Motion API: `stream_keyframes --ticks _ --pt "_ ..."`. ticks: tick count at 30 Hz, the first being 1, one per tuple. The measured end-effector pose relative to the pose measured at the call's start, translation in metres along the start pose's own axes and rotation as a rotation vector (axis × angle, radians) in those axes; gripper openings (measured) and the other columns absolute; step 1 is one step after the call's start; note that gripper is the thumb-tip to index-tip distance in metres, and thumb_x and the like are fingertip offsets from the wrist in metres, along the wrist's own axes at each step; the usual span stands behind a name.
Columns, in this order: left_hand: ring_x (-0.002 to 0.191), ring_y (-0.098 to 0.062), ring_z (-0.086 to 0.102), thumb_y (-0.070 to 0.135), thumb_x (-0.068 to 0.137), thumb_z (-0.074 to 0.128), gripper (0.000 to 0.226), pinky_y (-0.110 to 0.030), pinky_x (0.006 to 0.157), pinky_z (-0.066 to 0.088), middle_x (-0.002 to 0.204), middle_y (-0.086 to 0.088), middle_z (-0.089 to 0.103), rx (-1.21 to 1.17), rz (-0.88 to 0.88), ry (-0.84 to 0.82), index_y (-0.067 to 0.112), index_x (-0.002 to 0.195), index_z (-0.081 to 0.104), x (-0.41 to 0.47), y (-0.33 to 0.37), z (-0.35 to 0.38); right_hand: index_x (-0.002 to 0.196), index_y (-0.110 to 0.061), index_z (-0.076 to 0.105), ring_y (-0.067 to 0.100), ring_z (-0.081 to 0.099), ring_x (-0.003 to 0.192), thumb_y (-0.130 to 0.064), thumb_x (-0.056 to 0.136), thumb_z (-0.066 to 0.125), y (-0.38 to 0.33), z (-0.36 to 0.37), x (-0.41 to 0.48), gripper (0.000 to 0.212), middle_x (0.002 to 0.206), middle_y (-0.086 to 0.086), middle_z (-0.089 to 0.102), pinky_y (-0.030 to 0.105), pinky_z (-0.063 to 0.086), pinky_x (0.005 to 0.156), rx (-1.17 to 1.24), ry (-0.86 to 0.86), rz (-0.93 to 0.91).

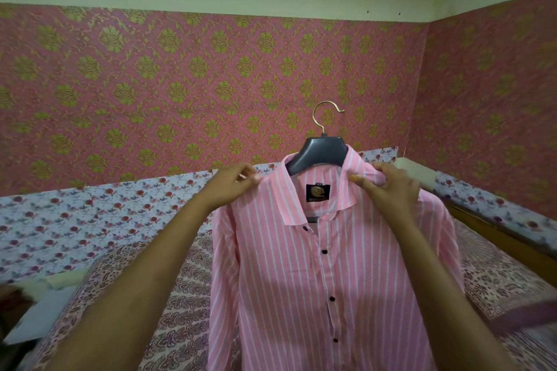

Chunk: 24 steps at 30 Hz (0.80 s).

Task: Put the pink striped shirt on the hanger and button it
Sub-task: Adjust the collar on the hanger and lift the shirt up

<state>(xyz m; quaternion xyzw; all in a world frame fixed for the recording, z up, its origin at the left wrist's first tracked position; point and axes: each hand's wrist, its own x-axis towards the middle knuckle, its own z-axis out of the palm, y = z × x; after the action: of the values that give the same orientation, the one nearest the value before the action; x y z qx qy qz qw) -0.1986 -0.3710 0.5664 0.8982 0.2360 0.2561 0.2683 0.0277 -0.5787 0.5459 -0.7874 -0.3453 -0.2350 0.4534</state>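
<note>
— Both forearms are being stretched forward; what is being held?
— Pink striped shirt (325, 265) is being pinched at the shoulders by left hand (230, 187) and right hand (388, 190), draped on the grey hanger (319, 152), above the bed (187, 280).

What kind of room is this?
Probably a bedroom. There is a bed with a patterned cover, pink wallpaper on the walls, and a shirt being put on a hanger.
</note>
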Motion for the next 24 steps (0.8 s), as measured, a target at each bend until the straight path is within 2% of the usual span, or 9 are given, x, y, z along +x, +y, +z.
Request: stream_keyframes --ticks 3,5,7,11,14,17,20,22,24 --pt "0.101 -0.013 0.055 0.07 0.07 0.049 0.067 -0.03 0.081 0.043 0.113 0.005 0.059 0.02 0.112 -0.058 0.029 0.123 0.05 0.002 0.018 0.009 0.102 -0.015 0.064 0.028 0.056 0.101 -0.07 0.064 0.056 -0.009 0.0 -0.003 0.068 0.102 0.007 0.066 0.038 0.03 0.088 0.054 -0.027 0.039" --pt "0.098 -0.018 0.058 0.077 0.066 0.042 0.074 -0.036 0.082 0.046 0.11 0.001 0.064 0.104 0.17 -0.014 0.034 0.125 0.05 0.004 0.018 0.012 0.104 -0.014 0.063 0.028 0.055 0.103 -0.054 0.072 0.068 -0.013 0.0 -0.003 0.051 0.104 0.006 0.066 0.041 0.033 0.092 0.102 -0.031 0.03" --pt "0.09 -0.019 0.061 0.087 0.064 0.036 0.075 -0.038 0.079 0.046 0.1 -0.001 0.067 0.095 0.196 0.062 0.034 0.113 0.057 0.005 0.013 0.008 0.106 -0.016 0.062 0.026 0.057 0.103 -0.044 0.073 0.072 -0.013 -0.006 0.0 0.044 0.101 0.002 0.064 0.043 0.041 0.092 0.216 -0.081 -0.008" --pt "0.06 0.006 0.051 0.092 0.055 0.037 0.052 -0.022 0.055 0.036 0.066 0.017 0.059 0.049 0.194 0.193 0.049 0.076 0.056 0.007 0.007 -0.012 0.122 -0.021 0.053 0.021 0.057 0.105 -0.053 0.08 0.059 0.013 -0.021 0.003 0.053 0.111 0.001 0.063 0.045 0.045 0.092 0.282 -0.197 0.081" --pt "0.068 -0.008 0.056 0.09 0.057 0.042 0.055 -0.032 0.062 0.038 0.074 0.012 0.062 0.006 0.183 0.233 0.043 0.081 0.059 0.009 0.0 -0.026 0.127 -0.015 0.047 0.025 0.051 0.113 -0.054 0.09 0.041 0.038 -0.027 -0.004 0.054 0.123 0.008 0.057 0.043 0.038 0.096 0.284 -0.263 0.297" --pt "0.072 -0.013 0.055 0.083 0.061 0.047 0.041 -0.035 0.066 0.04 0.076 0.014 0.062 0.018 0.17 0.247 0.051 0.084 0.057 0.012 -0.005 -0.033 0.102 -0.009 0.06 0.019 0.046 0.092 -0.042 0.096 0.038 0.057 -0.024 -0.014 0.04 0.094 0.007 0.051 0.035 0.037 0.08 0.422 -0.359 0.451" --pt "0.078 -0.018 0.06 0.074 0.066 0.05 0.028 -0.038 0.07 0.044 0.083 0.007 0.064 0.025 0.176 0.247 0.056 0.086 0.056 0.011 -0.004 -0.034 0.062 -0.014 0.049 0.018 0.037 0.065 -0.032 0.092 0.048 0.068 -0.018 -0.018 0.034 0.061 0.006 0.04 0.028 0.026 0.059 0.48 -0.12 0.39" --pt "0.077 -0.015 0.059 0.07 0.066 0.05 0.023 -0.035 0.069 0.043 0.083 0.005 0.064 0.026 0.175 0.256 0.057 0.085 0.055 0.009 -0.002 -0.033 0.058 -0.021 0.048 0.015 0.035 0.056 -0.024 0.093 0.049 0.069 -0.018 -0.019 0.034 0.055 -0.002 0.042 0.026 0.026 0.055 0.506 0.115 0.383" --pt "0.07 0.002 0.055 0.069 0.064 0.05 0.02 -0.024 0.064 0.039 0.076 0.01 0.062 0.002 0.182 0.254 0.058 0.08 0.055 0.005 0.003 -0.031 0.064 -0.026 0.049 0.013 0.036 0.058 -0.026 0.094 0.045 0.062 -0.023 -0.017 0.03 0.059 -0.008 0.043 0.027 0.028 0.056 0.569 0.36 0.374"
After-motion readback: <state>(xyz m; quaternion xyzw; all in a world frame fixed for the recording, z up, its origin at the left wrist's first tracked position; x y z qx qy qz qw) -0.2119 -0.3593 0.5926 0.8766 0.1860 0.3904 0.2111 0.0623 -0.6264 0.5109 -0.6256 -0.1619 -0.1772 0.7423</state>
